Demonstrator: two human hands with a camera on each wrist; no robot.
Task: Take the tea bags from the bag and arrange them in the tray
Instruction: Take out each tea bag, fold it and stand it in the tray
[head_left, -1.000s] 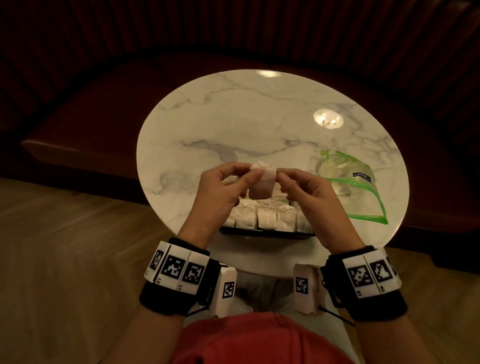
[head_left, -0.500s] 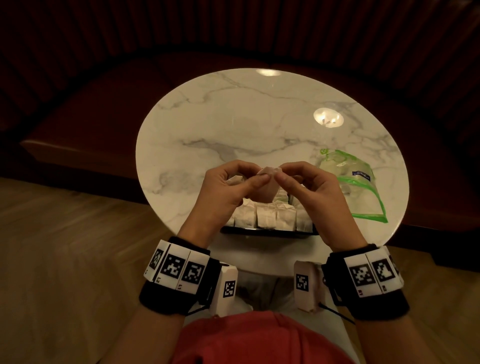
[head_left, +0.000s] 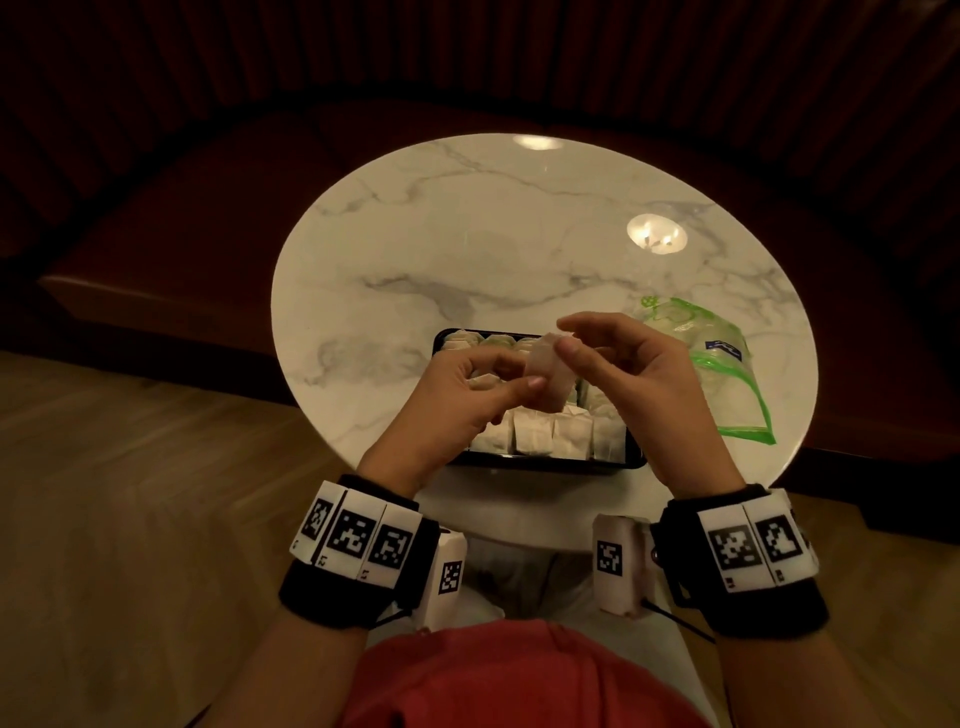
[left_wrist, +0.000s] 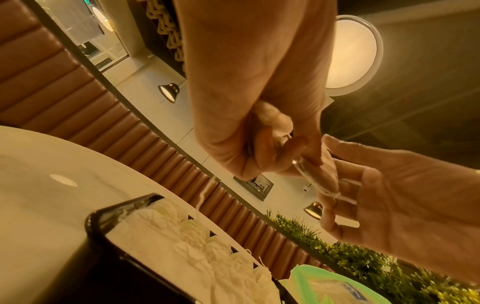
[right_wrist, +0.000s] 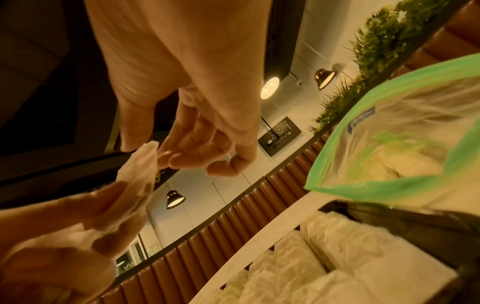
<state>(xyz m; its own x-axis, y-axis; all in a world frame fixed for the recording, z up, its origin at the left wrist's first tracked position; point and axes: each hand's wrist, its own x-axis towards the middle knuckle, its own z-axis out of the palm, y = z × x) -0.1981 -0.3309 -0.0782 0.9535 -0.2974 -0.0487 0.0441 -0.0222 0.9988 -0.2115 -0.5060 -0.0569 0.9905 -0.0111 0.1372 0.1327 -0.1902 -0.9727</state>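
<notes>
Fingers (head_left: 511, 387) of the left hand (head_left: 457, 400) are being curled round the lower part of a single tea bag (head_left: 545, 374), which is being pinched between thumb and fingertips. The tea bag is being held above the tray (head_left: 540, 464), its long axis tilted, the upper end leaning away from the person. Its top edge is being touched by the thumb of the right hand (head_left: 639, 384), whose other fingers are being kept loosely bent and apart. Rows of upright tea bags (head_left: 535, 434) are being carried in the tray below. Just right of the tray, the green-rimmed bag (head_left: 727, 374) is lying on the marble table (head_left: 467, 249), its mouth facing the tray.
</notes>
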